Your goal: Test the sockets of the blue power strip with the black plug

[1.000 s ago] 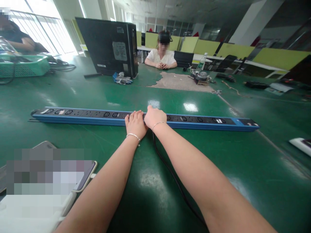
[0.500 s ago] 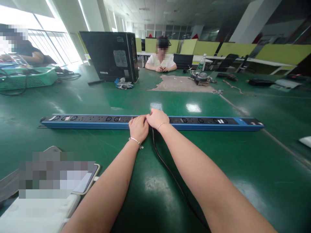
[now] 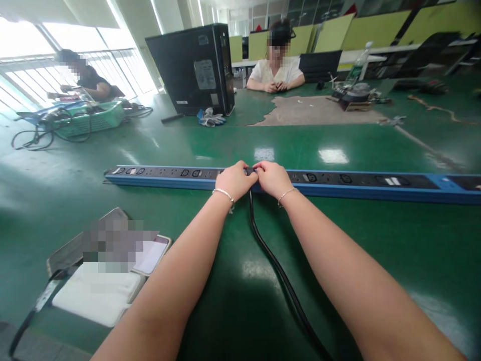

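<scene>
A long blue power strip (image 3: pixel 176 180) with a black face and rows of sockets lies crosswise on the green table. Over its middle my left hand (image 3: pixel 234 180) and my right hand (image 3: pixel 273 179) meet, fingers bent and closed around the top end of a black power cord (image 3: pixel 267 245). That end, at the strip's face, is mostly hidden by my fingers. From between the hands the cord runs down over the near edge of the strip toward me. Both wrists wear thin bracelets.
To the left are a white box-like object (image 3: pixel 95 296) and phones (image 3: pixel 150 255). Farther back stand a black computer case (image 3: pixel 191 70), grey-blue gloves (image 3: pixel 210 118), a green basket (image 3: pixel 101 120) and a bottle (image 3: pixel 357 65). One person (image 3: pixel 276 70) sits opposite, another (image 3: pixel 88 80) at far left.
The view has turned down and left, so the scene sits farther right. My right hand has moved off the left hand's fingertips, and the hands now sit side by side around the cord.
</scene>
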Available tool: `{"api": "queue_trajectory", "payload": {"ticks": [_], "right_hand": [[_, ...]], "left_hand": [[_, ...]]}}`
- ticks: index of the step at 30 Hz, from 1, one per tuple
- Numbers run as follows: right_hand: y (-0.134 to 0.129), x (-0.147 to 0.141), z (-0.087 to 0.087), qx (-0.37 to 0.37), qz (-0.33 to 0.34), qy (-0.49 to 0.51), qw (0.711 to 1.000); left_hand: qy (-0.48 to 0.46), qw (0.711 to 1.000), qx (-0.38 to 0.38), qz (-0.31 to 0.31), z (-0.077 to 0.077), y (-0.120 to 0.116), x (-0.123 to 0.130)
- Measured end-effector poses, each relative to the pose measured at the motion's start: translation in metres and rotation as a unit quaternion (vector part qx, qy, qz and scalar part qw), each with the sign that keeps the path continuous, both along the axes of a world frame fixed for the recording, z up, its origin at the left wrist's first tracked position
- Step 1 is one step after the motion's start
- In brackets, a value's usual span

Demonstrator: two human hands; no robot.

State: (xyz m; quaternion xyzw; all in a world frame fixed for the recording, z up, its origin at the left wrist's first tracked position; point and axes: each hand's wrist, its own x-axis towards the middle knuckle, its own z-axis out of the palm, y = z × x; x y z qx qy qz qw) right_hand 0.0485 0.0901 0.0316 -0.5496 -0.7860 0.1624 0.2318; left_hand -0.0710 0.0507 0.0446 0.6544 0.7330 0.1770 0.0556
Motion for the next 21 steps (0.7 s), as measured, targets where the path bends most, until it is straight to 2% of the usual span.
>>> {"api": "queue_trajectory", "payload": {"ticks": [2,5,9,12,17,21], "right_hand": [[-0.006,0.004,-0.005,0.043,-0.008,-0.006,0.999],[-0.021,0.012,-0.017,0.141,-0.031,-0.056,0.988],[-0.034,0.022,-0.034,0.225,-0.033,-0.060,0.972],[-0.034,0.023,-0.041,0.226,-0.032,-0.046,0.972],[-0.038,0.025,-0.046,0.206,-0.004,-0.104,0.973],[-0.045,0.027,-0.049,0.211,-0.016,-0.130,0.969]], "left_hand": [[0.047,0.998,-0.040,-0.007,0.010,0.005,0.007],[0.107,0.992,-0.060,-0.005,0.020,0.012,0.019],[0.086,0.992,-0.094,0.013,0.022,0.017,0.026],[0.063,0.992,-0.100,0.033,0.020,0.018,0.026],[0.067,0.993,-0.085,0.037,0.019,0.019,0.029],[0.078,0.992,-0.089,0.044,0.021,0.018,0.035]]}}
